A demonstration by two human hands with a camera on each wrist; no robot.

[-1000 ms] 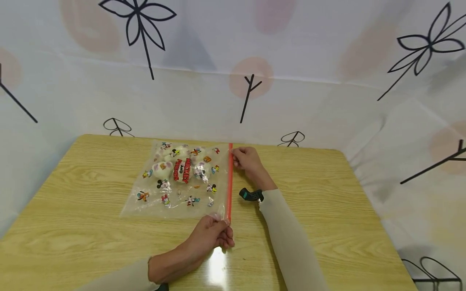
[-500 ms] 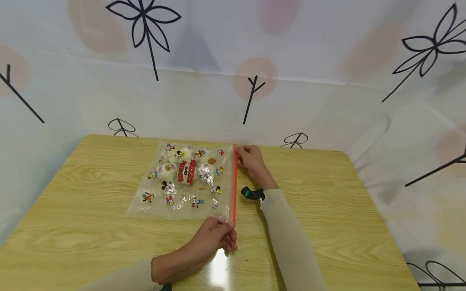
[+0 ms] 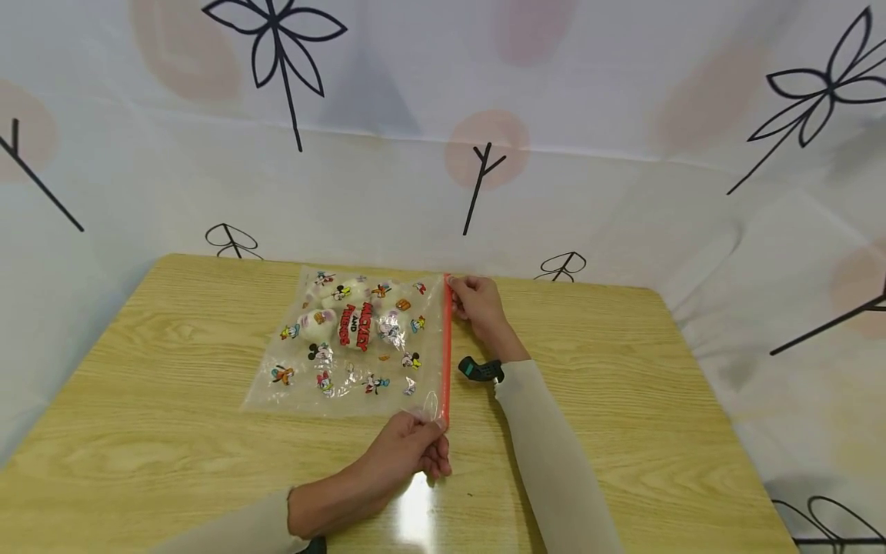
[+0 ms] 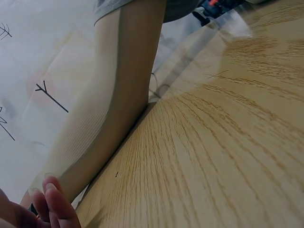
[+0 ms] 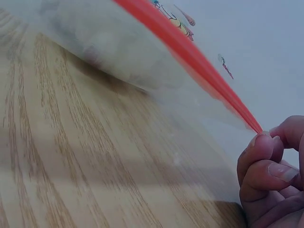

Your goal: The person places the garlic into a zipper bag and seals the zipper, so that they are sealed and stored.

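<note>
Head view: a clear zip bag (image 3: 353, 346) w/ cartoon prints lies flat on the wooden table (image 3: 173, 431), nearer the far edge, about the middle btw. left & right edges. Its red zip strip (image 3: 446, 346) runs from far to near along the bag's right side. Inside, in the far part of the bag, are some white round items (image 3: 314, 323); cannot tell what they are exactly.

Right hand (image 3: 474, 302) is at the far end of the strip, close to the table's far edge, fingers curled and pinching that end. Right wrist view shows it close: fingertips (image 5: 261, 149) pressed together on the strip's end, and the strip & bag edge lifted a little off the wood there.

Left hand (image 3: 408, 450) is at the near end of the strip, fingers curled, pinching the bag's near right corner. Left wrist view shows only some fingertips (image 4: 57, 204) at the bottom left corner, the right forearm in a beige sleeve (image 4: 109, 109) & bare table wood.

A small black-and-teal device (image 3: 479, 370) sits at the right wrist, just beside the strip. Both sleeves are beige. Behind the table hangs a white cloth (image 3: 588, 115) w/ black flower drawings and pink spots.
</note>
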